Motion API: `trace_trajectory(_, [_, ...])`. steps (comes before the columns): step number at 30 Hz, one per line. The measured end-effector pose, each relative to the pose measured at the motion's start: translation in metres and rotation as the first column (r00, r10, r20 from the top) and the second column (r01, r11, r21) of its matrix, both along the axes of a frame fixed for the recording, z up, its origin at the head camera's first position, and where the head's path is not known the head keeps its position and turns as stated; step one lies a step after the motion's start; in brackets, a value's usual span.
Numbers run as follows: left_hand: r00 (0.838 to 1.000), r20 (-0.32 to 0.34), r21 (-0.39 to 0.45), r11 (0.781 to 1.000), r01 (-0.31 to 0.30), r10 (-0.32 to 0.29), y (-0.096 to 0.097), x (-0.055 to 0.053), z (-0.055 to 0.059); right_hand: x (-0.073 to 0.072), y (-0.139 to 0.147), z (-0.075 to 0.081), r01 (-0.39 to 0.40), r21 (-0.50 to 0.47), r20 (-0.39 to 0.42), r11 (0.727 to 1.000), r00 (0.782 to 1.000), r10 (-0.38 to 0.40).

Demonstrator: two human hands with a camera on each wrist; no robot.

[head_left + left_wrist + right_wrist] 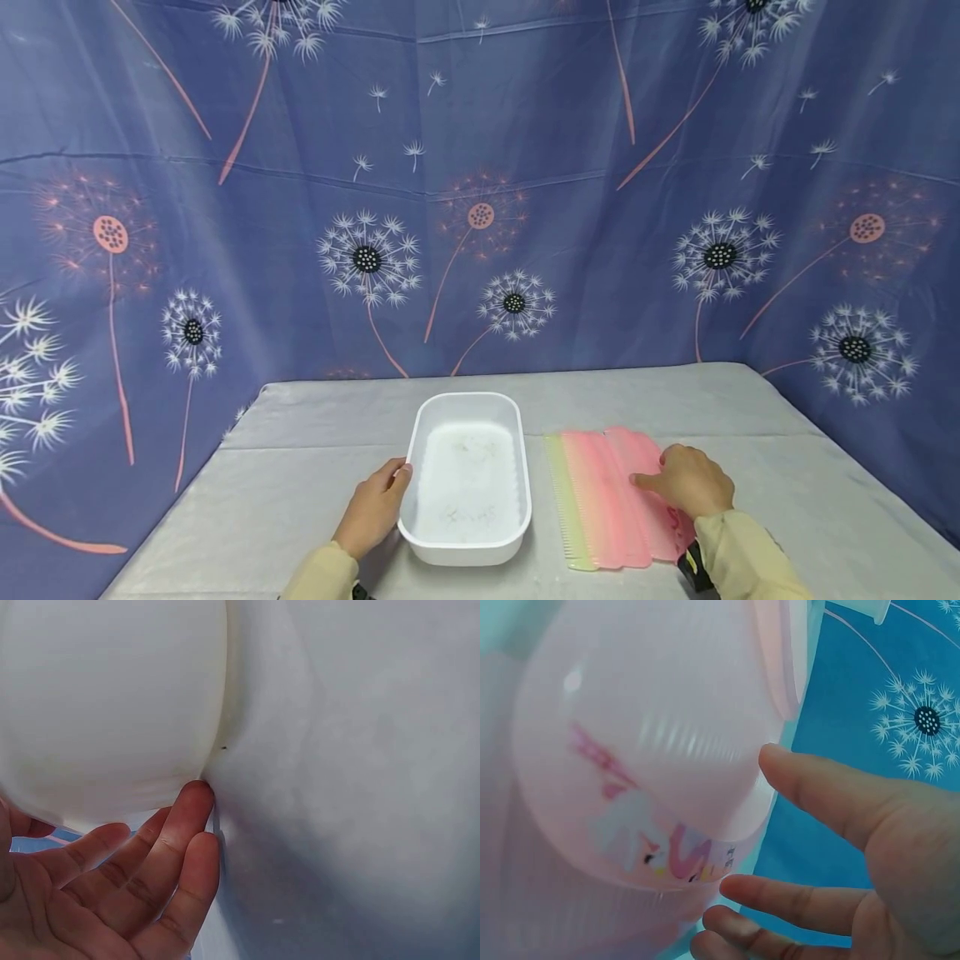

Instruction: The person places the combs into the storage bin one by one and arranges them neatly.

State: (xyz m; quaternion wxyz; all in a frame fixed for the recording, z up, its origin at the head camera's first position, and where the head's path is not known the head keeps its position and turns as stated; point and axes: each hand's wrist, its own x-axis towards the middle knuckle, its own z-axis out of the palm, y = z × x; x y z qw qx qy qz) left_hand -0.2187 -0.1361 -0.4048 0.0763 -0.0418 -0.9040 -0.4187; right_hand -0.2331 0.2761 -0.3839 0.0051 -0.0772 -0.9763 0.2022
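A white rectangular plastic basin [467, 546] stands upright on the covered table, with some faint marks on its floor. My left hand [378, 500] holds its left side, thumb at the rim; in the left wrist view the fingers [196, 806] lie along the outer wall. Right of the basin, several overlapping combs [607, 500] lie flat, pale green at the left and pink at the right, with teeth pointing left. My right hand [693, 482] is over their right side, thumb extended. Close up, the fingertips [739, 886] are right at the edge of a pink comb [570, 795] with a cartoon print.
A grey-white cloth [315, 442] with fold lines covers the table. Behind it and along both sides hangs a blue curtain [600, 292] printed with dandelions. The basin and the combs stand a short gap apart.
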Motion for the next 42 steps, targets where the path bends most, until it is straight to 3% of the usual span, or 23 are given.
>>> trace_trajectory(22, [1.000, 0.023, -0.003, 1.000, 0.008, -0.008, 0.001, -0.002, -0.002, -0.007, -0.007, 0.005, 0.057, -0.034, 0.109, 0.998, 0.993, -0.053])
trace_trajectory(42, [1.000, 0.021, 0.010, 1.000, 0.010, -0.010, -0.003, -0.001, 0.002, -0.008, -0.007, 0.011, 0.009, -0.050, 0.089, 0.999, 0.996, -0.004])
